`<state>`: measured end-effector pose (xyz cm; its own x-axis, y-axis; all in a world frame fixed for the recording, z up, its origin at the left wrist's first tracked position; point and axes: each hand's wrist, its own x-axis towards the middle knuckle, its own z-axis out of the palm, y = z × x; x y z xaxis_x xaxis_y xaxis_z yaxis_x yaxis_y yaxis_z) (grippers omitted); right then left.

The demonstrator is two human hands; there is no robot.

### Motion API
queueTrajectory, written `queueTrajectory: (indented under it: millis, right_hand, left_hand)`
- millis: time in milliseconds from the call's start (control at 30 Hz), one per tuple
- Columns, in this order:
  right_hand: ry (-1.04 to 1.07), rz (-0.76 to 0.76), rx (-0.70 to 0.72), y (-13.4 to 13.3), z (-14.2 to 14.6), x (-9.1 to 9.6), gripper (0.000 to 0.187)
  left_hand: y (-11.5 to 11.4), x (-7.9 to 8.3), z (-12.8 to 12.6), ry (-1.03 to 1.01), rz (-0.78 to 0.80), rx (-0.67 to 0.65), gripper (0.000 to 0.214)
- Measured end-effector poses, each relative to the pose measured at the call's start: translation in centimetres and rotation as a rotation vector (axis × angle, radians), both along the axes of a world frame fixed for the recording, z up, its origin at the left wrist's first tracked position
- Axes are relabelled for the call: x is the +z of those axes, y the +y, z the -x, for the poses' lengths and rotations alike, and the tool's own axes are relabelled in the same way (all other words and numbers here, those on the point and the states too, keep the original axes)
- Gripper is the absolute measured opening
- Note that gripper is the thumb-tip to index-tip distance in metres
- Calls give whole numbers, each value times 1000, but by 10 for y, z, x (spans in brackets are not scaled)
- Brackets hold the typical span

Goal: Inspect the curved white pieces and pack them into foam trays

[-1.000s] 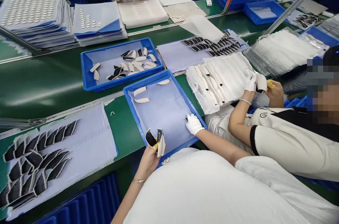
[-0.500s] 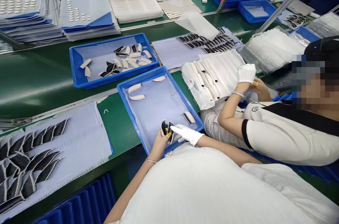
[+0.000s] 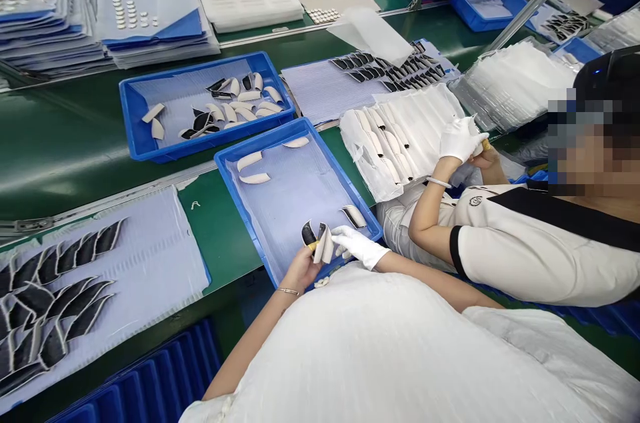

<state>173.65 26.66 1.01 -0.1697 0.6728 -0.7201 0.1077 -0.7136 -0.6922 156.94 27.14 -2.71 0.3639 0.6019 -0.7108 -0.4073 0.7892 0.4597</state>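
Observation:
My left hand [image 3: 303,267], bare with yellow covers on its fingertips, grips curved pieces, black on one face and cream on the other. One held piece [image 3: 325,244] turns its cream side up; beside it another piece [image 3: 308,233] shows black. My right hand [image 3: 361,247], in a white glove, is just right of them, fingers stretched out and apart. Whether its fingertips touch the cream piece I cannot tell. Both hands are over the near end of a blue tray [image 3: 239,206], where a similar loose piece [image 3: 355,216] lies on the right and three cream pieces [image 3: 255,178] lie at the far end.
A second blue tray [image 3: 125,119] with several pieces stands behind. On the left, black pieces [image 3: 50,263] lie in rows on a lined sheet [image 3: 155,243]. A co-worker's gloved hand [image 3: 460,139] is at the right, beside a wrapped pack of pieces [image 3: 387,143].
The held pieces have turned, so one now shows its cream side. My right hand's fingers have drawn back slightly and spread from over the pieces. The view has shifted a little.

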Motion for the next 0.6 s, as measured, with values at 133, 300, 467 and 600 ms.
queueTrajectory:
  millis: [133, 300, 467, 600]
  right_hand:
    - [22, -11, 60, -3, -1, -2, 47]
    - [-16, -53, 119, -5, -3, -7, 36]
    - [-127, -157, 130, -2, -5, -18, 21]
    - [-224, -136, 123, 9, -8, -38, 16]
  left_hand:
    - [-1, -3, 1, 7, 40, -4, 17]
    - [-8, 3, 0, 26, 80, -21, 16]
    - [-12, 9, -3, 67, 99, -49, 16]
    - [-12, 0, -10, 143, 122, -39, 39]
